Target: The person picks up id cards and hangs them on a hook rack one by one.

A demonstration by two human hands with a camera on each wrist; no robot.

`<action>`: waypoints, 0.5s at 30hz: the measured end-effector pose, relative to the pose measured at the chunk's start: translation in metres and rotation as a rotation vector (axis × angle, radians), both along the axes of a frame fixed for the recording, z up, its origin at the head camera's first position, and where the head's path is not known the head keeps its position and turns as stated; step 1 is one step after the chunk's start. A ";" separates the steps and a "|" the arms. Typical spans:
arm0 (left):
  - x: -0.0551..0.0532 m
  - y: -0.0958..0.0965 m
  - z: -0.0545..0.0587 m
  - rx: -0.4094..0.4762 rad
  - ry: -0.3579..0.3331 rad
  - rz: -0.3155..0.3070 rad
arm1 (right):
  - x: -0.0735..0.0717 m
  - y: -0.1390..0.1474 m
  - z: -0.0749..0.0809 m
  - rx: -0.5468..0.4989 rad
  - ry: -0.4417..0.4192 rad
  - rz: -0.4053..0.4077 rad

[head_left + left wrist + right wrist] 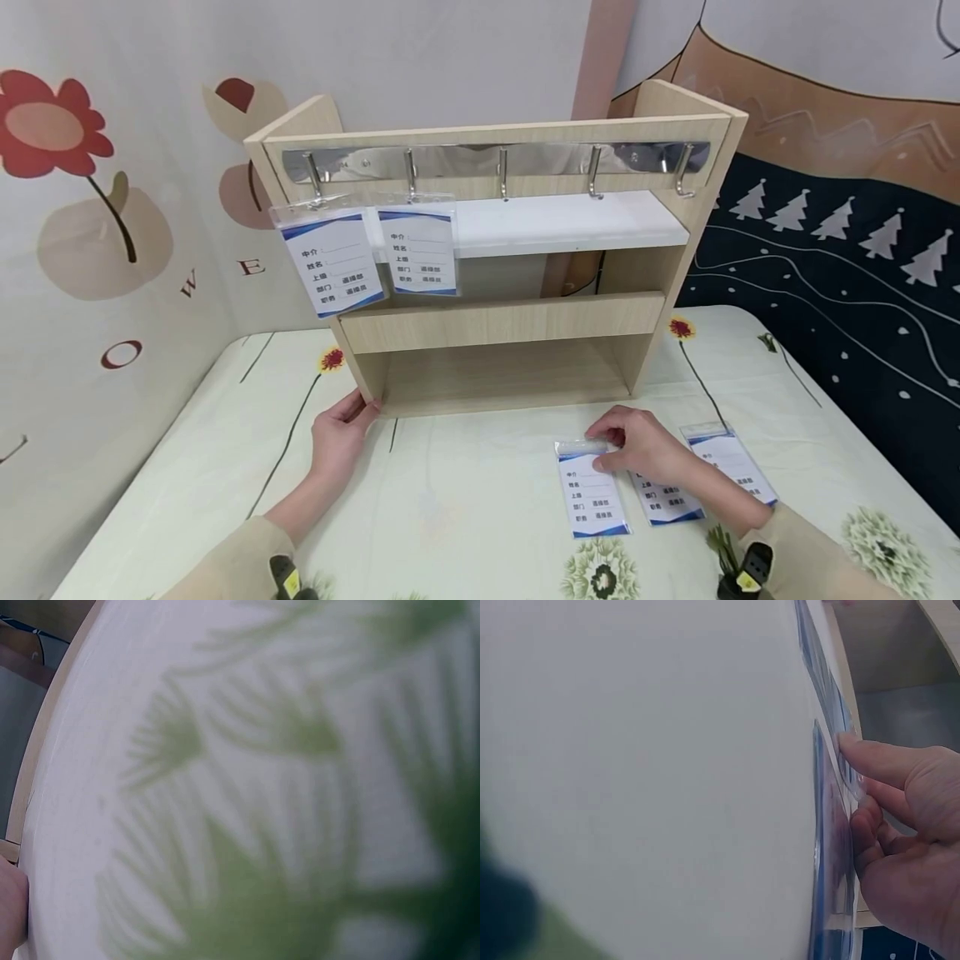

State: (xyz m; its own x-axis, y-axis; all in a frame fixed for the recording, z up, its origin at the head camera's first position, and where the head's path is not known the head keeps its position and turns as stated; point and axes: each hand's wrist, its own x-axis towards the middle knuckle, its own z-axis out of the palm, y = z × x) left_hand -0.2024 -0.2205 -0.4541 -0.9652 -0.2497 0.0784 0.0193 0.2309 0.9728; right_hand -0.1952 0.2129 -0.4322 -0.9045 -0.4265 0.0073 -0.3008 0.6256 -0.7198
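Note:
A pale wooden shelf (502,325) stands on the cloth, with a metal hook strip (457,158) across its upper front. My left hand (337,437) holds its lower left corner, thumb at the front; only a sliver of this hand (11,907) shows in the left wrist view. With thumb and fingers, my right hand (648,450) pinches the top edge of a clear-sleeved badge (592,500) in front of the shelf. The right wrist view shows the pinching hand (919,817) from the side. A second badge (667,504) lies partly hidden beneath my right wrist.
Two badges, one tilted (333,267) and one straighter (418,258), hang from the leftmost hooks. Another badge (738,467) lies on the cloth at the right. A white board (570,225) spans the shelf behind the hooks. Printed curtains (465,58) close off the back.

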 end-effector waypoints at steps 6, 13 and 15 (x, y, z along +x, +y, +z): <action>0.000 0.000 0.000 -0.003 -0.007 0.002 | 0.000 0.000 -0.003 -0.013 0.001 0.011; 0.000 0.000 0.001 0.005 0.003 0.002 | -0.002 -0.002 -0.003 -0.047 -0.016 0.012; 0.000 0.000 0.001 0.008 -0.002 -0.005 | -0.002 -0.002 -0.002 -0.045 -0.013 0.010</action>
State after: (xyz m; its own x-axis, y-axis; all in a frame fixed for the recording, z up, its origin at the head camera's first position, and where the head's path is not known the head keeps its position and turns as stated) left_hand -0.2020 -0.2205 -0.4531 -0.9666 -0.2455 0.0741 0.0181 0.2232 0.9746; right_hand -0.1973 0.2109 -0.4344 -0.9001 -0.4354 0.0150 -0.2977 0.5895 -0.7509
